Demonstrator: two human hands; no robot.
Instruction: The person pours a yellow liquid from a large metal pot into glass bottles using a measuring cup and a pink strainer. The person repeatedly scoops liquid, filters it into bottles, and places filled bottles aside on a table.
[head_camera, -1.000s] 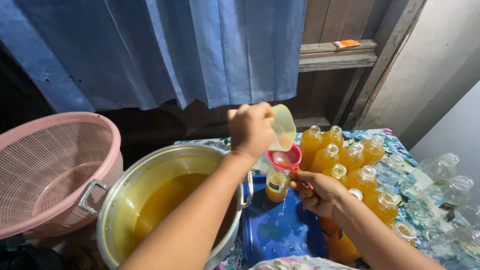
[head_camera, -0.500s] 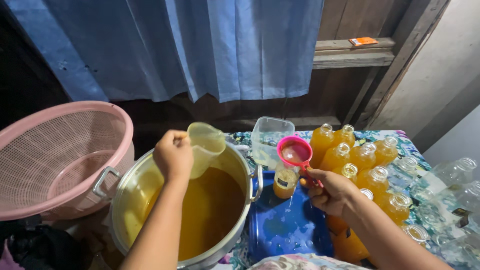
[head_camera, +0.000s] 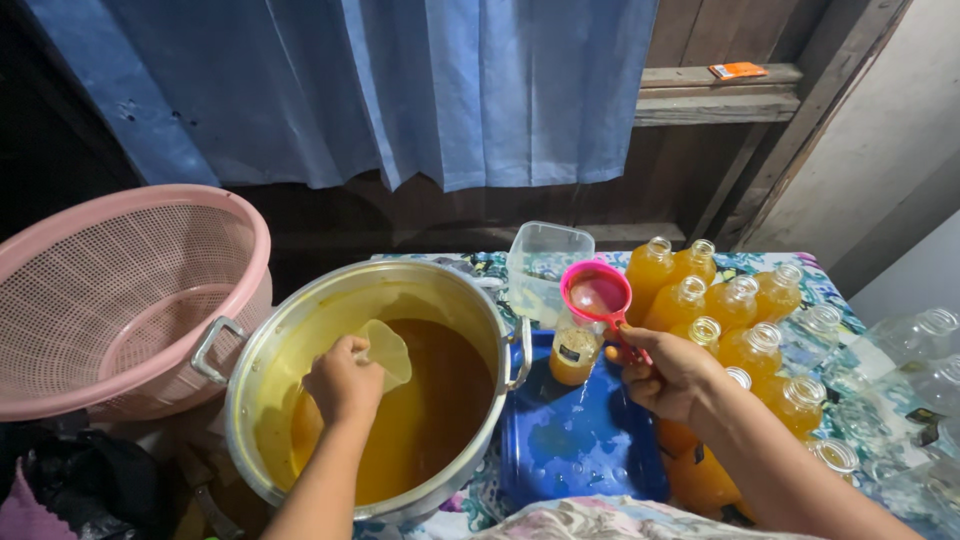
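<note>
I see the left hand (head_camera: 342, 383) clenched on a cup (head_camera: 385, 352) in the pot (head_camera: 300, 312), the right hand (head_camera: 672, 375) at three o'clock grasping a pink funnel (head_camera: 597, 292) atop a bottle (head_camera: 574, 350).

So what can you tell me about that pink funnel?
The pink funnel looks like plastic, round and wide at the top, with a side handle. It sits upright in the mouth of a small bottle that stands on a blue tray. The right hand holds the handle. Some orange-brown liquid lies inside its bowl.
</note>
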